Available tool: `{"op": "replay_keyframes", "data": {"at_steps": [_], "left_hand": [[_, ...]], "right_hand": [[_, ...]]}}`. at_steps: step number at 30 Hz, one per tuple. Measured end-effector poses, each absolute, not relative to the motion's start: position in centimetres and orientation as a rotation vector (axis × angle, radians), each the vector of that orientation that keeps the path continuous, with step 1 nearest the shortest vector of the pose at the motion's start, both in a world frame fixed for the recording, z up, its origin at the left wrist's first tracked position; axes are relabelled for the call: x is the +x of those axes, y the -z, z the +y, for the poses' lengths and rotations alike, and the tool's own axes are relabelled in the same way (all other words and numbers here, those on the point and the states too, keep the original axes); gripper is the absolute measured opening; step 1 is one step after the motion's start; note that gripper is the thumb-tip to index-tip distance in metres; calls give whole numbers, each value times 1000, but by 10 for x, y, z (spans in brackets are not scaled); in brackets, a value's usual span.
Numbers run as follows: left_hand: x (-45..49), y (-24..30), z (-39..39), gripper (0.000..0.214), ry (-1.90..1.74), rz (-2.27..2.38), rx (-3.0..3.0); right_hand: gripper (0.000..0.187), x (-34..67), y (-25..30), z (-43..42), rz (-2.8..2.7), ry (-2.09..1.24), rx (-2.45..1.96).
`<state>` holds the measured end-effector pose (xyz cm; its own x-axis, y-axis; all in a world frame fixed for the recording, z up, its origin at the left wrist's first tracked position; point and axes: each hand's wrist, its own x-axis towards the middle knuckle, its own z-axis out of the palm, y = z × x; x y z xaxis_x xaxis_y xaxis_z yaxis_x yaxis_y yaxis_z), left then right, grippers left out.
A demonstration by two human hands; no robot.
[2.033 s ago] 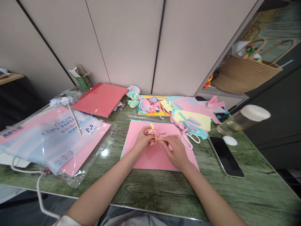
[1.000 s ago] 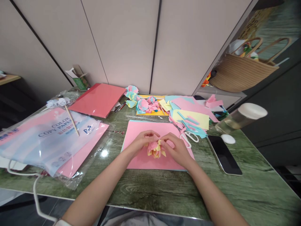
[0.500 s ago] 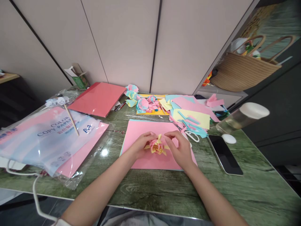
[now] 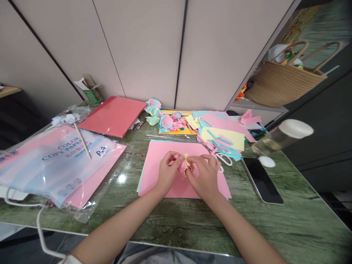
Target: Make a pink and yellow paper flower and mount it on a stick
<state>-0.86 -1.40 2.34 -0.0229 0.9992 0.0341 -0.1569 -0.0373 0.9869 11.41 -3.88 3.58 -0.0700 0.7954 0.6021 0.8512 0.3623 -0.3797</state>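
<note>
A small pink and yellow paper flower (image 4: 184, 164) is pinched between both my hands above a pink sheet (image 4: 162, 152) lying on the green table (image 4: 192, 223). My left hand (image 4: 167, 172) curls round its left side, fingers closed on the petals. From the right, my right hand (image 4: 205, 176) grips the same flower with bent fingers. White-handled scissors (image 4: 224, 158) lie just beyond my right hand, partly hidden by it.
A packet of colour copy paper (image 4: 55, 161) with a wooden stick (image 4: 81, 141) lies at the left, a red folder (image 4: 114, 115) behind it. Finished paper flowers (image 4: 167, 121) and paper scraps (image 4: 222, 137) sit at the back. A phone (image 4: 261, 179) and a jar (image 4: 280, 137) stand right.
My hands have turned and squeezed the flower, closing together round it and lifting it slightly. The pink sheet has shifted a little under them.
</note>
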Motion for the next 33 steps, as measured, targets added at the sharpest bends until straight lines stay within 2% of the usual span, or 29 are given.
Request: {"op": "replay_keyframes", "data": {"at_steps": [7, 17, 23, 33], "left_hand": [[-4, -26, -25, 13, -1407, 1140, 1179], [-3, -21, -25, 13, -1416, 1099, 1130], [-3, -22, -27, 14, -1413, 1071, 1118], [-3, -21, -27, 16, -1397, 1046, 1121]], "right_hand": [[15, 114, -32, -40, -1768, 270, -1294], [18, 117, -27, -39, -1770, 335, -1188], [13, 117, -27, -38, -1756, 392, -1153], [13, 118, -25, -38, -1790, 300, -1131]]}}
